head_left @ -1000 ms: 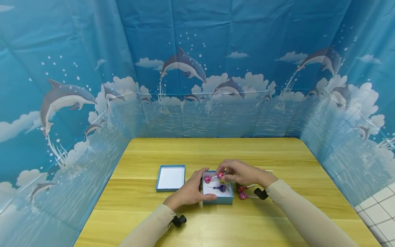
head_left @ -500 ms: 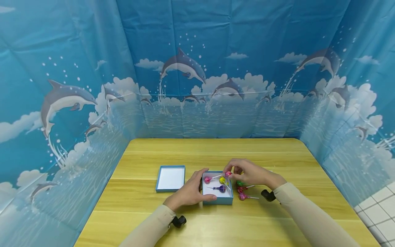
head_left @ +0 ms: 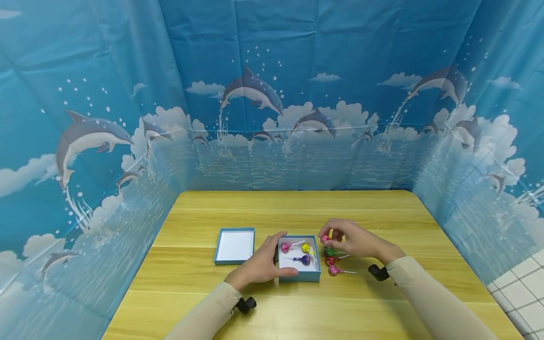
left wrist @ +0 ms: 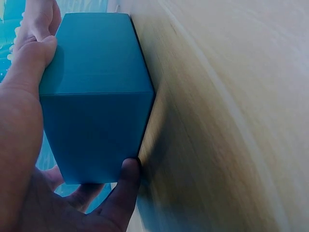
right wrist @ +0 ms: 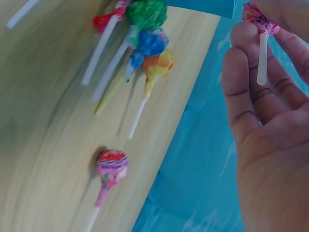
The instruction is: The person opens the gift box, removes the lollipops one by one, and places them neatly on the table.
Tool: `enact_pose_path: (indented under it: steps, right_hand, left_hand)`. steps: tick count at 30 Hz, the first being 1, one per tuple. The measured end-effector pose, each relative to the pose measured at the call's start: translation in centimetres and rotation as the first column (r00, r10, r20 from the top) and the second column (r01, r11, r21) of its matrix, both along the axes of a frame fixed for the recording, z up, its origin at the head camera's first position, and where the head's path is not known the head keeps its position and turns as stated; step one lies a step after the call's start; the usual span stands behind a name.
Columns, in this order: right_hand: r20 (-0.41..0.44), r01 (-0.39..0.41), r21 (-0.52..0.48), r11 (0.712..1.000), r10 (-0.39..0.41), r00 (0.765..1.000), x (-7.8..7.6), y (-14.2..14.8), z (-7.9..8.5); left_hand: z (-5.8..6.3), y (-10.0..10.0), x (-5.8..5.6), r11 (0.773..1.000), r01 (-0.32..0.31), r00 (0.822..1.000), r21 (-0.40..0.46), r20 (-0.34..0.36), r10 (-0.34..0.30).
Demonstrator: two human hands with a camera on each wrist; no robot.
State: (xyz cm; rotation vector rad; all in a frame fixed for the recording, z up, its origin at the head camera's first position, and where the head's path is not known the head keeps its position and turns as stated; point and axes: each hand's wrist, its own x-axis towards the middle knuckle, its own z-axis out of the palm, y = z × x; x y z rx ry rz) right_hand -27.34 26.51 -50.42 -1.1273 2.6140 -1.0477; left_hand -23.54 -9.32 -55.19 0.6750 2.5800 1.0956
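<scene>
My left hand holds the small blue box at its left side, the thumb by the near side and fingers toward the far side. Inside the box lie a pink lollipop, a yellow lollipop and a purple lollipop. Just right of the box, my right hand pinches another pink lollipop above the table; its white stick hangs down in the right wrist view. The left wrist view has the box's outer walls, not its contents.
Several loose lollipops lie right of the box, among them a green one, a blue one, an orange one and a pink-and-red one. A shallow blue-edged lid lies left on the wooden table.
My right hand has moved right, carrying the pink lollipop from over the box to beyond its right edge. The left hand has stayed on the box.
</scene>
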Motion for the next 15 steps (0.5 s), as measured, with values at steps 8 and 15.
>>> enact_pose_path:
  steps: [8, 15]
  right_hand:
    - [0.01, 0.048, -0.008, 0.999, -0.048, 0.999, 0.2, 1.6, -0.9]
    - [-0.013, 0.117, -0.003, 0.993, -0.117, 0.993, 0.5, 3.1, -1.6]
  left_hand:
    - [0.0, 0.0, 0.1, 1.0, 0.0, 1.0, 0.007, -0.004, 0.0]
    - [-0.1, 0.0, 0.1, 1.0, -0.002, 1.0, 0.011, -0.008, 0.002]
